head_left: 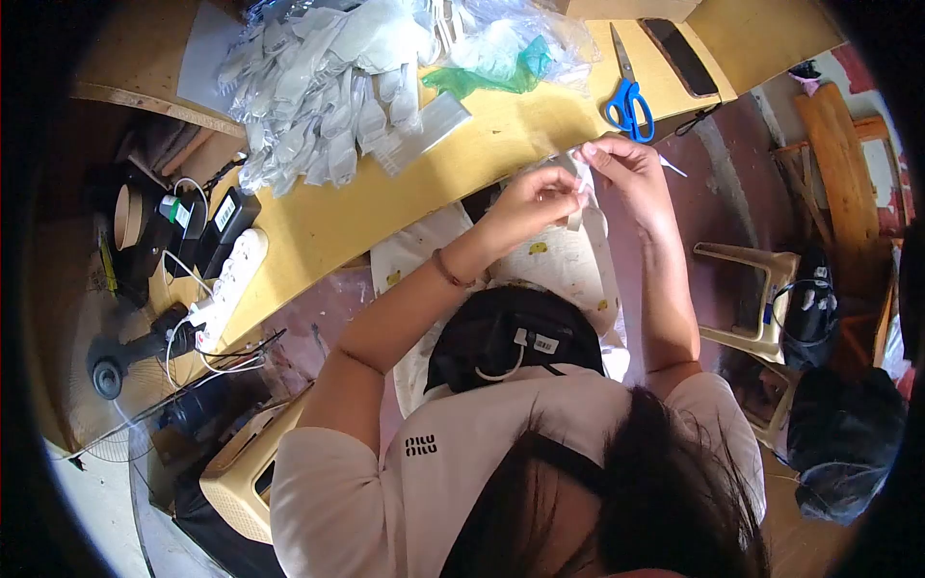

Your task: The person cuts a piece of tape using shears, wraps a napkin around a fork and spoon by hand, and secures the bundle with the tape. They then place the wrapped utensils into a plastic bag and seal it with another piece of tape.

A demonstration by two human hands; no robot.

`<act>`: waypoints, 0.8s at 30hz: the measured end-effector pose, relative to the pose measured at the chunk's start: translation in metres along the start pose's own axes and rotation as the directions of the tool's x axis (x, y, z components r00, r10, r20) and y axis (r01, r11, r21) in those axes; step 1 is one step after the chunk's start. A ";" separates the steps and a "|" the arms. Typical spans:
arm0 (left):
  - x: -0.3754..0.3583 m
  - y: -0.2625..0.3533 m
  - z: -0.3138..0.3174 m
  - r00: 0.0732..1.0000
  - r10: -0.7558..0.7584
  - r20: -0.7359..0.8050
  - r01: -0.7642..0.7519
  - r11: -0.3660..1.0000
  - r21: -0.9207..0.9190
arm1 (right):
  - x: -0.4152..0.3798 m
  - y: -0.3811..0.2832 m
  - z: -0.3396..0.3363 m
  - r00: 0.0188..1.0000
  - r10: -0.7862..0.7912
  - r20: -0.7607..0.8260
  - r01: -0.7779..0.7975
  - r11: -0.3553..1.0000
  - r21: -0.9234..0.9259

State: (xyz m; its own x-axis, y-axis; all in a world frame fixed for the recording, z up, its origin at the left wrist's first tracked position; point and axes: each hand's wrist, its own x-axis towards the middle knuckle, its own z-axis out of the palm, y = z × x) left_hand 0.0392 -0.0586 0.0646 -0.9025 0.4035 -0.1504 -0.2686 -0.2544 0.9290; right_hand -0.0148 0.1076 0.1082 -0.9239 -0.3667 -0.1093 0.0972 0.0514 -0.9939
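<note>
Above my lap, at the table's front edge, both hands meet at a thin white strip (582, 175), soft and bent, its exact kind too small to make out. My left hand (525, 210) pinches it between thumb and fingertips. From the other side my right hand (631, 175) grips the strip's upper part, with thumb and forefinger pressed together. A pale end hangs below the left fingertips, and a narrow white tip (673, 168) pokes out beyond the right wrist. Blue-handled scissors (629, 106) lie on the table just past my right hand, blades pointing away.
A heap of clear packets with grey-white contents (328, 87) covers the yellow table's (385, 207) far left. Green plastic (501, 75) lies beside it, and a phone (678, 56) at the right corner. A power strip (234, 279) and fan (108, 371) stand left; a plastic stool (752, 332) right.
</note>
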 end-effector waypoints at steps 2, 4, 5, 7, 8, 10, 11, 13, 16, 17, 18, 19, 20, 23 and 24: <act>-0.005 0.000 0.004 0.977 0.204 -0.058 -0.202 0.979 0.041 | 0.005 0.003 0.000 0.989 -0.147 -0.028 0.142 0.979 -0.147; -0.008 0.004 0.005 0.980 0.195 -0.047 -0.198 0.977 -0.079 | 0.007 0.003 0.000 0.971 -0.233 -0.047 0.220 0.956 -0.193; -0.009 0.004 0.005 0.973 0.223 -0.064 -0.227 0.971 -0.078 | 0.008 0.001 0.002 0.968 -0.243 -0.062 0.231 0.959 -0.165; -0.010 0.003 0.003 0.956 0.277 -0.097 -0.284 0.956 -0.073 | 0.010 -0.002 -0.001 0.933 -0.317 -0.170 0.259 0.921 -0.292; -0.010 0.004 0.002 0.941 0.322 -0.105 -0.331 0.941 -0.074 | 0.015 -0.002 -0.009 0.886 -0.391 -0.248 0.255 0.860 -0.443; -0.013 0.005 -0.003 0.904 0.410 -0.121 -0.420 0.904 -0.077 | 0.024 -0.008 -0.022 0.767 -0.532 -0.360 0.160 0.701 -0.695; -0.016 0.008 -0.004 0.918 0.379 -0.116 -0.387 0.920 -0.058 | 0.035 0.001 -0.039 0.732 -0.626 -0.268 0.170 0.548 -0.819; -0.023 0.018 -0.009 0.941 0.320 -0.107 -0.324 0.946 -0.016 | 0.047 0.016 -0.055 0.787 -0.589 -0.185 0.060 0.371 -0.927; -0.030 0.025 -0.013 0.952 0.286 -0.108 -0.293 0.954 -0.058 | 0.061 0.033 -0.062 0.815 -0.554 -0.169 0.147 0.480 -0.865; -0.032 0.027 -0.014 0.952 0.285 -0.111 -0.292 0.955 -0.058 | 0.064 0.034 -0.065 0.828 -0.545 -0.128 0.119 0.394 -0.911; -0.033 0.028 -0.016 0.947 0.302 -0.106 -0.306 0.952 -0.025 | 0.064 0.028 -0.064 0.842 -0.532 -0.088 0.093 0.304 -0.948; -0.033 0.029 -0.018 0.943 0.317 -0.100 -0.318 0.948 0.007 | 0.063 0.022 -0.062 0.856 -0.514 -0.053 0.066 0.211 -0.975; -0.034 0.029 -0.019 0.939 0.331 -0.091 -0.328 0.944 0.039 | 0.064 0.017 -0.060 0.891 -0.449 -0.070 0.058 0.265 -0.963; -0.038 0.038 -0.022 0.938 0.336 -0.082 -0.325 0.937 0.128 | 0.066 0.007 -0.055 0.954 -0.282 -0.098 0.010 0.356 -0.934; -0.038 0.040 -0.022 0.938 0.337 -0.083 -0.325 0.936 0.135 | 0.067 0.006 -0.056 0.962 -0.253 -0.100 -0.007 0.344 -0.939</act>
State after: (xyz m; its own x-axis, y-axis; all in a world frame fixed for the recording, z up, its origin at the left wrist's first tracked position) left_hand 0.0555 -0.1032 0.1006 -0.9649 0.2194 0.1441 0.0871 -0.2503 0.9642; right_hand -0.0972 0.1354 0.0961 -0.9506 -0.2732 0.1471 -0.3076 0.8926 -0.3296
